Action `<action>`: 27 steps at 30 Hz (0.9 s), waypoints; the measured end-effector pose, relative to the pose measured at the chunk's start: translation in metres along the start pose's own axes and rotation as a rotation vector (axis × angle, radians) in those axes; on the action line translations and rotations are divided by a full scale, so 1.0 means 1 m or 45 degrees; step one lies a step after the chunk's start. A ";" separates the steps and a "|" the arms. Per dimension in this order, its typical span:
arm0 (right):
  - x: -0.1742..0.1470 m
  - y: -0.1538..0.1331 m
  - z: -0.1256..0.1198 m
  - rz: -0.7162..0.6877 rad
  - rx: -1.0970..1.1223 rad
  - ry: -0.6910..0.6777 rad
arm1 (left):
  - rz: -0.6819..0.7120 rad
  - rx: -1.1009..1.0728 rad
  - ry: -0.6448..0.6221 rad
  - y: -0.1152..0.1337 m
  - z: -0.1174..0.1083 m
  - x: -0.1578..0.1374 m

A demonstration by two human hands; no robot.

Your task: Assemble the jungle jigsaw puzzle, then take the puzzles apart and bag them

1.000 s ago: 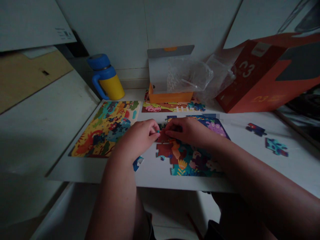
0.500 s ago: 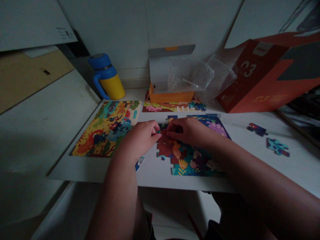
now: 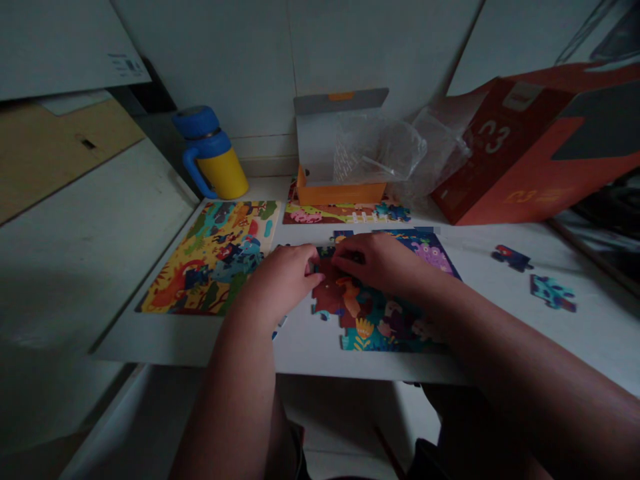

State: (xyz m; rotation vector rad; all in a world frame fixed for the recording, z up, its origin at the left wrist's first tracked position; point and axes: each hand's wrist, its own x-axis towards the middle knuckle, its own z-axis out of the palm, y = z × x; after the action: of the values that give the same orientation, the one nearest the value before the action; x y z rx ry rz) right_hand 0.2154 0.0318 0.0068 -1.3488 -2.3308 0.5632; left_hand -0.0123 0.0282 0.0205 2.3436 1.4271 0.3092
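Note:
A partly joined jigsaw puzzle (image 3: 376, 319) in teal, brown and dark blue lies on the white table under my hands. My left hand (image 3: 290, 273) is closed at its left edge, thumb and forefinger pinching a puzzle piece (image 3: 313, 265) that is mostly hidden. Close beside it, my right hand (image 3: 373, 260) has its fingers curled, with the tips on a brown puzzle piece (image 3: 327, 275) near the upper left of the joined part. A loose piece (image 3: 281, 325) shows partly from behind my left wrist. Beyond my fingers lies another piece (image 3: 343, 236).
A finished yellow puzzle (image 3: 215, 267) lies left, below a blue-and-yellow jug (image 3: 220, 163). Behind stand an open orange box (image 3: 345, 193) with clear plastic bags (image 3: 400, 147), resting over another puzzle (image 3: 320, 217), and a large red box (image 3: 500, 147). Two loose pieces (image 3: 513, 258) (image 3: 553, 292) lie right.
My left fingertips have shifted slightly at the puzzle's edge, and the teal bit between them no longer shows. My right hand stays nearly still. The whole view has drifted slightly.

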 end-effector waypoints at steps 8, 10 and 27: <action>0.000 0.001 -0.007 0.072 -0.010 0.201 | 0.043 -0.039 -0.037 0.001 0.000 0.003; 0.000 0.001 -0.006 0.071 -0.030 0.180 | 0.061 -0.012 -0.030 0.001 0.000 0.003; 0.001 0.007 0.000 0.065 -0.103 0.115 | 0.098 0.036 0.013 0.002 0.002 0.003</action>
State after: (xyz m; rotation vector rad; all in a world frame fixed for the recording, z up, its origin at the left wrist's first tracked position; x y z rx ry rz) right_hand 0.2197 0.0355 0.0032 -1.4434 -2.2739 0.4178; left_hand -0.0087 0.0300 0.0189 2.4274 1.3566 0.3248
